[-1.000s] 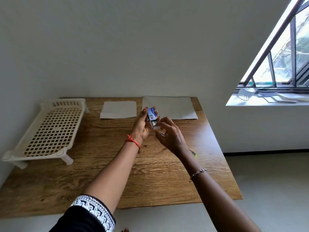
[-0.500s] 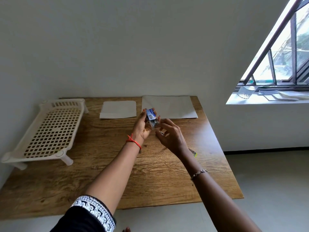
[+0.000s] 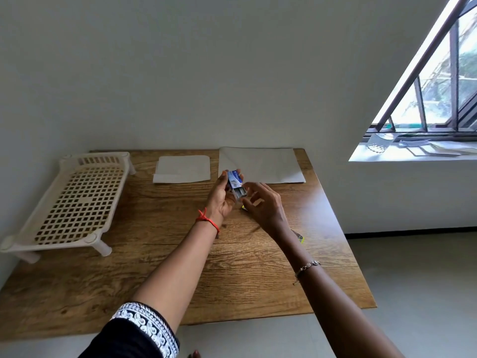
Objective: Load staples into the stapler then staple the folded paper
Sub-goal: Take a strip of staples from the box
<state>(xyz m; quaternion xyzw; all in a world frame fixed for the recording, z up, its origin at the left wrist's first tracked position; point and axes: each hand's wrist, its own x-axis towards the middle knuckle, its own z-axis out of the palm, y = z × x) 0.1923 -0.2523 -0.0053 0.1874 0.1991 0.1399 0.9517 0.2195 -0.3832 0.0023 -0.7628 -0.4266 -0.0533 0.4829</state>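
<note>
Both forearms are reaching forward over the wooden table (image 3: 160,275), the left one coming out of a dark sleeve (image 3: 134,337) with a white patterned cuff and wearing a red thread (image 3: 206,220) at the wrist, the right one wearing a thin bracelet (image 3: 307,267). The left hand (image 3: 220,200) is holding a small blue staple box (image 3: 235,182) upright above the table's middle, thumb and fingers clamped on its sides, with a grey inner tray sliding out of its lower end. The right hand (image 3: 263,205) is hovering just beside that tray, fingers curled and spread apart, the tips nearly touching it; whether they are gripping anything, I cannot tell. A small yellowish object (image 3: 299,237) is peeking out from under the right wrist, too hidden to identify. To the left, a cream lattice rack (image 3: 74,202) is standing on short legs. Farther back, a folded paper (image 3: 182,169) is lying flat, and a larger sheet (image 3: 268,165) is lying beside it near the plain wall. At the right, a barred window (image 3: 438,94) is letting light onto a sill holding papers.
</note>
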